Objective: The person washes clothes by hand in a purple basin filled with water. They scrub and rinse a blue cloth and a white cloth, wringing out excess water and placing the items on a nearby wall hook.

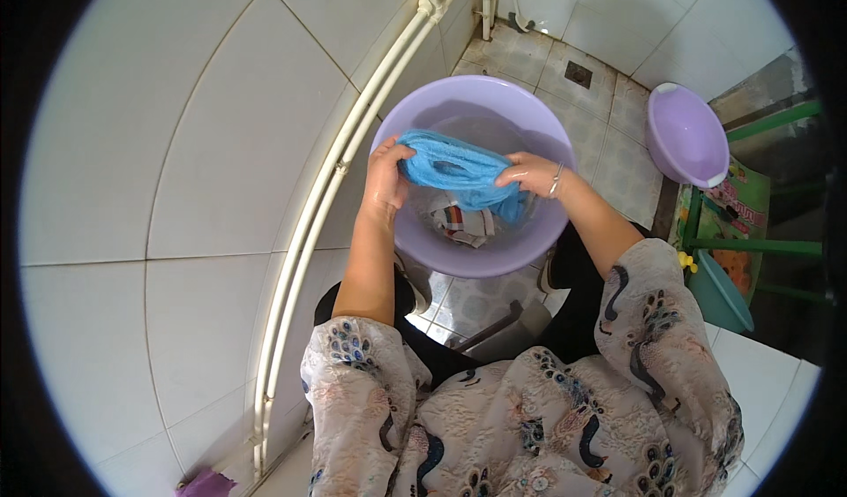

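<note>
Between my two hands a wet blue towel [454,163] is bunched up over a large round purple basin [481,266]. My left hand [386,170] is closed around the towel's left end, thumb on top. At the right end, my right hand [532,176] grips the cloth, with a silver bracelet on that wrist. A loose part of the towel hangs down toward the water. Below it, in the basin, lies a white cloth [468,223] with dark and orange stripes, partly hidden by the towel.
Pale pipes [340,166] run along the tiled wall at left. A smaller purple basin [688,135] leans at the right beside a green metal frame [763,246], with a teal basin [719,294] below. A floor drain [578,75] lies beyond the large basin.
</note>
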A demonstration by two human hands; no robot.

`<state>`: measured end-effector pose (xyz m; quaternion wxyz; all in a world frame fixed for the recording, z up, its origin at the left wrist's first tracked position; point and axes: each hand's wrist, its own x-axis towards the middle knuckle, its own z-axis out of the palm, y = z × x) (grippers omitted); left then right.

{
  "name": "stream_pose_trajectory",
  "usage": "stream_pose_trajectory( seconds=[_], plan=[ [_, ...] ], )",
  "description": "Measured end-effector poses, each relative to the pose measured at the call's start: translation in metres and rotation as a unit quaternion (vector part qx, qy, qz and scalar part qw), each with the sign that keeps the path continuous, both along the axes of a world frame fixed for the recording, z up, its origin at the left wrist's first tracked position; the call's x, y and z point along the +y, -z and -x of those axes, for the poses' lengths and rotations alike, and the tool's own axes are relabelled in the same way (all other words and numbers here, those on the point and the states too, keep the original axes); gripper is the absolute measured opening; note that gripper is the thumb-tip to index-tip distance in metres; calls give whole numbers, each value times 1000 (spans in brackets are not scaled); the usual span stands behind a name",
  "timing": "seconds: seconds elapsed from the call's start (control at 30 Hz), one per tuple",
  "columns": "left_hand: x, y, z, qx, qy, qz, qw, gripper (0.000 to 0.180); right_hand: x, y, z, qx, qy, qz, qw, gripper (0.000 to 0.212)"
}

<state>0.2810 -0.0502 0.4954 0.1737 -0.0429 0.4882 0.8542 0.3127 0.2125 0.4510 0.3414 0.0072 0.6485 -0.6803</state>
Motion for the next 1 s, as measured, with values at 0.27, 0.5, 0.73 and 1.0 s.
stream_pose_trajectory(
  seconds=[0.27,0.5,0.73,1.0],
  plan=[
    [-4,1,-3,-38,-19,11,999,17,17,-65,12,272,-102,-333,897,40],
    [7,36,2,-65,0,131,989,19,2,-63,45,277,214,-144,926,26],
    [21,80,18,-106,-11,185,977,22,-13,-5,80,335,131,-287,888,30],
    [22,134,26,-68,57,399,913,36,-25,65,73,258,98,-474,836,34]
  ],
)
